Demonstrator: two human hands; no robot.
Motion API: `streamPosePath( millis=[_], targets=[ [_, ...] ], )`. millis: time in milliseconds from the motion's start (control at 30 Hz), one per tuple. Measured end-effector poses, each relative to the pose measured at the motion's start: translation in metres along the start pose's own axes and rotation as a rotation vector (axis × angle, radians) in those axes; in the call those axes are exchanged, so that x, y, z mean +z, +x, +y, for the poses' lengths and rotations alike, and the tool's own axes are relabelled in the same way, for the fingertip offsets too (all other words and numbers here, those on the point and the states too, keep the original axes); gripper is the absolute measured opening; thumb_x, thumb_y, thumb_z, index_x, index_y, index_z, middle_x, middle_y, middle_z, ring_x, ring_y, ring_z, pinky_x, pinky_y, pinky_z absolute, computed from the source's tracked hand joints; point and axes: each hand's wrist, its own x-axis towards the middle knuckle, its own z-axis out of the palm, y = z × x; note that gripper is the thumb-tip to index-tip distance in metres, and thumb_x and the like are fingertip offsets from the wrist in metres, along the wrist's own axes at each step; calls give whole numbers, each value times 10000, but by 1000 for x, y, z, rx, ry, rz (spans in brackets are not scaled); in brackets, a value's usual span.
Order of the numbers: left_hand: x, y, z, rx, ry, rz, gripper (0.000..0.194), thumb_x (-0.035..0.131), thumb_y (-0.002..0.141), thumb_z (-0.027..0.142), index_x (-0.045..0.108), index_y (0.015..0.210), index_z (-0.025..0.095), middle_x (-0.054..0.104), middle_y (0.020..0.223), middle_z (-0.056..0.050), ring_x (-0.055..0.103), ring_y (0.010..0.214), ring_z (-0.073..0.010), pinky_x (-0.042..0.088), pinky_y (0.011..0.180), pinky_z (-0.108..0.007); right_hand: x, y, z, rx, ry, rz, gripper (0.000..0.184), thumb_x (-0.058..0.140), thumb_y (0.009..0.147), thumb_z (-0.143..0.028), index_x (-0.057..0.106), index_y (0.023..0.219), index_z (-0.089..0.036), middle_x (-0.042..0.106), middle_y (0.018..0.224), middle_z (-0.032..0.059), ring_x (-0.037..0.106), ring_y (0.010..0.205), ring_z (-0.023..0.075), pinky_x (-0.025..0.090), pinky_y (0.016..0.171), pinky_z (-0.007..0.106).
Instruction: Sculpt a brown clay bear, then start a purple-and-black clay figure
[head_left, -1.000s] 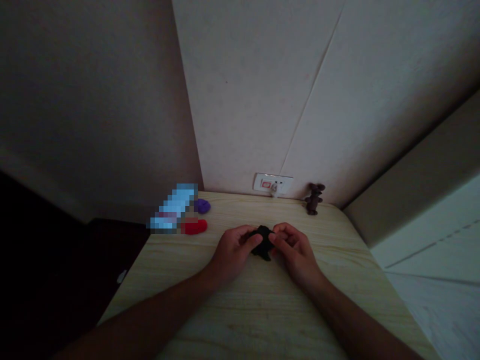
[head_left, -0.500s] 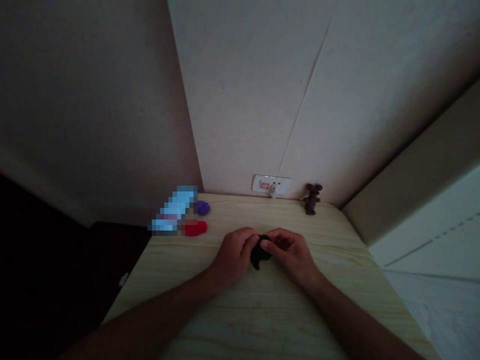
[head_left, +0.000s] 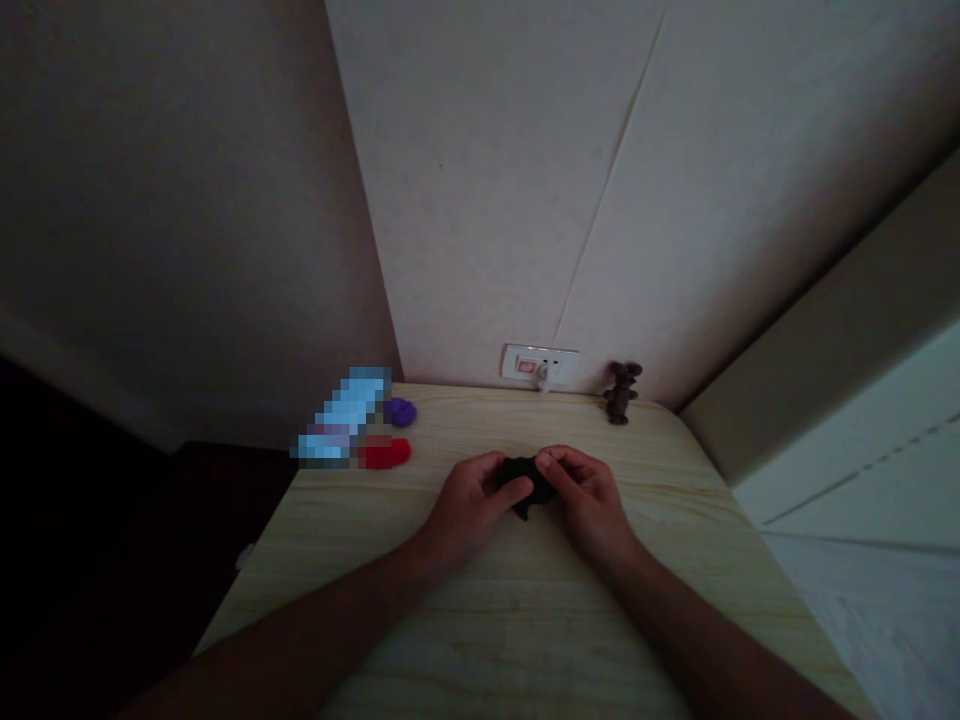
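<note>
Between my two hands is a soft-looking black lump point(head_left: 529, 490), probably modelling clay, with a short point hanging from its lower edge. My left hand point(head_left: 480, 500) grips its left side, the thumb lying across the front. On the right side, my right hand point(head_left: 581, 490) pinches the upper edge between thumb and fingers. The lump is held just over the wooden table point(head_left: 480, 640); whether it touches the top I cannot tell. Parts of it are hidden behind my thumbs and fingers.
Against the wall at the back right stands a small brown figure point(head_left: 619, 393) with round ears. A purple lump point(head_left: 402, 411) and a red piece point(head_left: 390, 453) lie at the back left, beside a pixelated light-blue object point(head_left: 345, 415). A wall socket point(head_left: 540, 365) holds a plug.
The black lump has turned and looks wider, its point shorter. My left thumb has moved rightward across its front. The view has shifted slightly.
</note>
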Motion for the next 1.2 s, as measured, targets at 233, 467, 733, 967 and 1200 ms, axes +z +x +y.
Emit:
streamPosePath(
  millis=[233, 467, 733, 967, 1200],
  targets=[
    [2, -1, 8, 33, 1, -42, 434, 764, 808, 551, 715, 755, 123, 649, 686, -34, 547, 653, -155, 432, 630, -279, 1, -1, 8, 19, 30, 0, 479, 754, 886, -587, 630, 654, -187, 470, 583, -55, 395, 547, 92, 327, 505, 229],
    [-3, -5, 3, 76, 144, 32, 440, 679, 899, 553, 687, 746, 141, 596, 676, -13, 498, 653, -151, 367, 600, -270, 1, -3, -4, 89, 36, -188, 407, 955, 679, -498, 765, 847, -180, 728, 742, 8, 638, 655, 133, 533, 644, 259],
    [-5, 1, -1, 18, 55, 56, 561, 581, 909, 675, 523, 635, 190, 442, 585, 35, 394, 553, -119, 327, 523, -265, 6, -7, -7, 119, 36, -278, 378, 897, 754, -519, 772, 770, -163, 725, 674, 23, 635, 595, 127, 524, 611, 257],
    [-6, 5, -3, -1, 11, 5, 468, 793, 798, 585, 672, 897, 144, 682, 797, -34, 636, 667, -172, 493, 595, -275, 4, -5, -2, -5, -22, -95, 335, 795, 865, -526, 733, 793, -204, 692, 638, 0, 632, 575, 158, 524, 590, 284],
    [-5, 1, 6, 9, 68, -47, 296, 817, 825, 422, 759, 870, 135, 733, 771, -43, 662, 715, -180, 508, 677, -280, 3, -6, -2, -92, -112, -5, 404, 935, 715, -387, 799, 1075, -264, 763, 927, 20, 698, 863, 185, 564, 800, 297]
  ],
)
